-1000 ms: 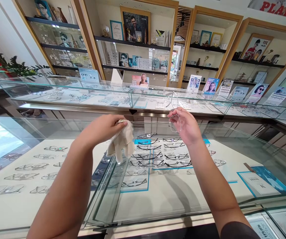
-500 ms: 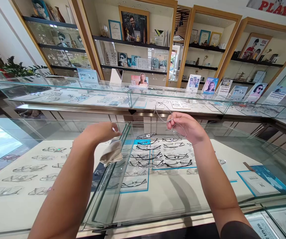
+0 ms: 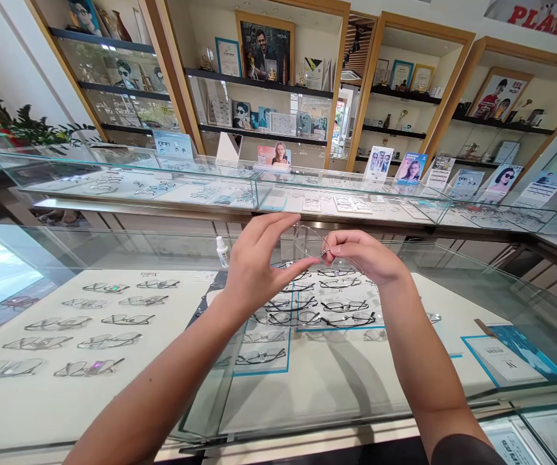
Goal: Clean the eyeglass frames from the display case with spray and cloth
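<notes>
Thin wire-rimmed eyeglasses [image 3: 307,230] are held up in front of me above the glass case. My right hand [image 3: 368,255] pinches them near the bridge, its fingertips closed together. From the other side my left hand [image 3: 259,258] spans one lens, with the thumb at the lower rim and the fingertips at the upper rim. Just behind my left hand a small white bottle [image 3: 222,252] stands by the glass divider. Below the hands, rows of dark-framed glasses [image 3: 346,318] lie in the case. The beige cloth is hidden behind my left arm.
More glasses [image 3: 84,340] lie in rows in the left case. A glass divider [image 3: 210,381] rises between the two cases. Blue-edged cards [image 3: 505,355] lie at the right. Across the aisle stands another glass counter [image 3: 253,194] with display cards, and shelves line the wall.
My left hand has moved right and up from beside the divider to the eyeglasses. The white bottle now stands free where the hand was. The right hand has shifted slightly down with the glasses.
</notes>
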`<control>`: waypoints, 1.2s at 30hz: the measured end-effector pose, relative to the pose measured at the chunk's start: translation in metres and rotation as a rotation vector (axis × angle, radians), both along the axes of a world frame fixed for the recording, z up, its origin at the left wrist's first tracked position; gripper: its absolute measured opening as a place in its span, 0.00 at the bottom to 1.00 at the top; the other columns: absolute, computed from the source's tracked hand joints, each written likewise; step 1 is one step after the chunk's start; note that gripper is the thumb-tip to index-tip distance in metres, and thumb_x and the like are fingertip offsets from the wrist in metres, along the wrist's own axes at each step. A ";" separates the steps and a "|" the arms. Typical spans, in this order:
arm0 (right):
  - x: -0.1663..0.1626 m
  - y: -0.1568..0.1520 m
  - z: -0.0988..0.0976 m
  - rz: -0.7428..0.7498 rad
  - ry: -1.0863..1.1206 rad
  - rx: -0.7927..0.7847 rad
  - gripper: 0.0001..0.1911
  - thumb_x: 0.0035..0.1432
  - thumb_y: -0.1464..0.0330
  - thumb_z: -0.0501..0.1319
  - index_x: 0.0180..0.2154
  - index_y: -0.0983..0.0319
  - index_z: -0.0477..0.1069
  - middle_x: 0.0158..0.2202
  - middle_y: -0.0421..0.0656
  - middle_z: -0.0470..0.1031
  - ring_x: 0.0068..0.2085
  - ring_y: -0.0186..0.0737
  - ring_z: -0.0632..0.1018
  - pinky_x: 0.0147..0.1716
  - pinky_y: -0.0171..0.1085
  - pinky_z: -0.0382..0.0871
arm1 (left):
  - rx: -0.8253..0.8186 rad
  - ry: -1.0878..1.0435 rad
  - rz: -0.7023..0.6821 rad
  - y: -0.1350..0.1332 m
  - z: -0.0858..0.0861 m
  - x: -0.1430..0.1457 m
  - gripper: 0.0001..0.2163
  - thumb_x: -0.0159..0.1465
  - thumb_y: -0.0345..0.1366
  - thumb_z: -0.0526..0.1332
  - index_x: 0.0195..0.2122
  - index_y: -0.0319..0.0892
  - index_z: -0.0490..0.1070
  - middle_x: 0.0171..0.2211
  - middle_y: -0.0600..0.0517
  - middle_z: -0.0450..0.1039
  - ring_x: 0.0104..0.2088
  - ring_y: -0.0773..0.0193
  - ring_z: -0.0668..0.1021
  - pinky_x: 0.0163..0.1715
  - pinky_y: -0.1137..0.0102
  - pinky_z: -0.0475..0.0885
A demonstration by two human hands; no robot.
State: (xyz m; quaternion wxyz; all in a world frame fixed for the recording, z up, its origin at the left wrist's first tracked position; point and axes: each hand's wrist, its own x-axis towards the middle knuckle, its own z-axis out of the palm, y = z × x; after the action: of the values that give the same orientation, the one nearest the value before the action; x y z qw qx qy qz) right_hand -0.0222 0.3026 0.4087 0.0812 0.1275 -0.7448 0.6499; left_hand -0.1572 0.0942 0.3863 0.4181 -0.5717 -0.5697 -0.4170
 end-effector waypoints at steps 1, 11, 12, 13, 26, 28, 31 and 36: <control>0.000 0.000 0.000 -0.003 0.002 0.018 0.08 0.66 0.65 0.67 0.32 0.58 0.77 0.35 0.40 0.78 0.39 0.39 0.76 0.44 0.41 0.69 | 0.010 0.009 -0.004 0.001 -0.001 -0.001 0.30 0.62 0.47 0.78 0.62 0.47 0.73 0.55 0.44 0.82 0.55 0.49 0.83 0.56 0.56 0.80; 0.004 0.001 0.002 0.013 -0.012 0.057 0.08 0.67 0.64 0.66 0.33 0.58 0.77 0.34 0.39 0.78 0.38 0.39 0.78 0.43 0.41 0.70 | -0.002 0.020 -0.051 -0.004 0.005 -0.003 0.27 0.58 0.46 0.80 0.56 0.45 0.76 0.49 0.46 0.84 0.49 0.53 0.85 0.50 0.59 0.82; 0.004 0.001 0.003 0.012 -0.013 0.061 0.08 0.67 0.64 0.67 0.33 0.58 0.77 0.34 0.39 0.78 0.38 0.39 0.78 0.43 0.41 0.70 | -0.002 0.024 -0.051 -0.004 0.004 -0.004 0.27 0.58 0.46 0.80 0.55 0.45 0.76 0.48 0.46 0.84 0.48 0.53 0.85 0.50 0.59 0.82; 0.005 0.000 0.004 0.005 -0.011 0.070 0.09 0.67 0.63 0.67 0.33 0.57 0.77 0.34 0.39 0.79 0.39 0.39 0.79 0.44 0.41 0.70 | 0.001 0.027 -0.046 -0.004 0.004 -0.004 0.26 0.59 0.46 0.80 0.55 0.45 0.76 0.48 0.46 0.84 0.48 0.53 0.85 0.49 0.59 0.83; 0.004 -0.033 -0.002 -0.864 0.715 0.306 0.20 0.63 0.54 0.69 0.52 0.54 0.73 0.50 0.44 0.78 0.51 0.47 0.79 0.51 0.49 0.73 | 0.300 -0.145 0.168 -0.012 0.009 -0.027 0.24 0.59 0.49 0.79 0.51 0.48 0.75 0.45 0.49 0.80 0.42 0.55 0.81 0.42 0.59 0.80; -0.001 -0.044 -0.007 -0.960 0.777 0.401 0.23 0.61 0.55 0.71 0.53 0.55 0.72 0.51 0.45 0.77 0.52 0.49 0.79 0.51 0.50 0.74 | 0.340 -0.174 0.167 -0.013 0.009 -0.029 0.24 0.60 0.48 0.79 0.52 0.49 0.75 0.46 0.49 0.79 0.42 0.55 0.80 0.42 0.58 0.79; -0.007 -0.057 -0.014 -1.029 0.784 0.479 0.22 0.63 0.56 0.70 0.54 0.54 0.71 0.52 0.47 0.78 0.53 0.50 0.79 0.50 0.51 0.76 | 0.372 -0.210 0.145 -0.014 0.009 -0.027 0.23 0.60 0.47 0.78 0.52 0.50 0.75 0.47 0.49 0.79 0.43 0.54 0.80 0.42 0.57 0.80; -0.011 -0.063 -0.019 -1.061 0.750 0.491 0.21 0.67 0.55 0.68 0.57 0.54 0.70 0.53 0.48 0.78 0.53 0.50 0.80 0.50 0.52 0.77 | 0.362 -0.237 0.165 -0.014 0.008 -0.024 0.23 0.61 0.49 0.78 0.52 0.49 0.75 0.47 0.48 0.79 0.43 0.55 0.81 0.43 0.57 0.81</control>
State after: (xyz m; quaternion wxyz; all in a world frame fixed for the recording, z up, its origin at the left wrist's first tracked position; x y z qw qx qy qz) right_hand -0.0335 0.2396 0.3895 0.6087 -0.0232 -0.7536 0.2471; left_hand -0.1814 0.0805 0.3944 0.4766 -0.3858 -0.5756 -0.5409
